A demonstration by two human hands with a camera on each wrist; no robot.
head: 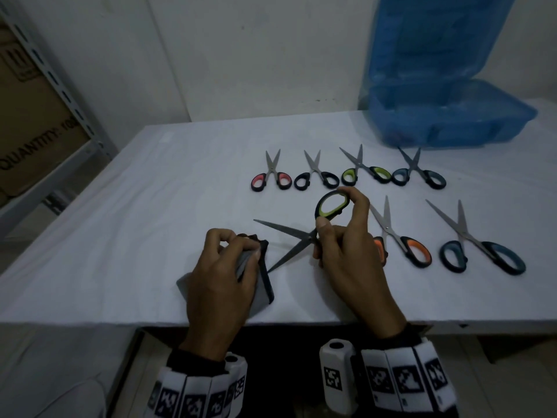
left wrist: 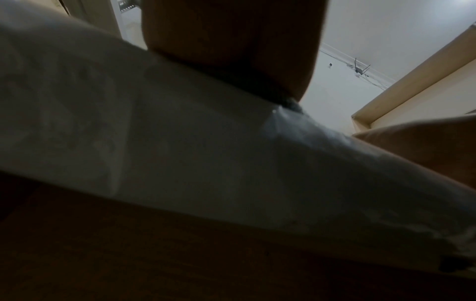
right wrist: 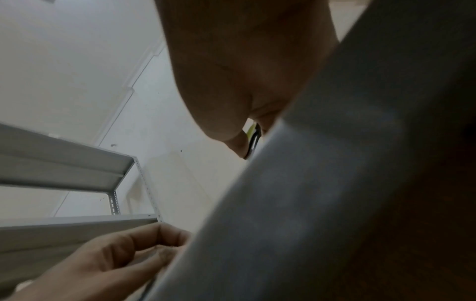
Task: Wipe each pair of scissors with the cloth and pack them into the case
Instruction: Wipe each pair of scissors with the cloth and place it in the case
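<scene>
My right hand (head: 340, 233) grips the black-and-green handles of a large pair of scissors (head: 297, 236), blades spread wide and pointing left over the table. My left hand (head: 229, 254) holds a folded grey cloth (head: 256, 285) with a dark edge, just left of the lower blade tip. The blue case (head: 446, 116) stands open at the back right, lid upright. A sliver of the green handle (right wrist: 253, 134) shows in the right wrist view; the left wrist view shows only my palm and the table edge.
Several other scissors lie on the white table (head: 150, 206): a back row including a pink-handled pair (head: 271, 176), and orange-handled (head: 401, 239) and teal-handled (head: 479, 245) pairs at right. A metal shelf with a cardboard box (head: 33, 110) stands at left.
</scene>
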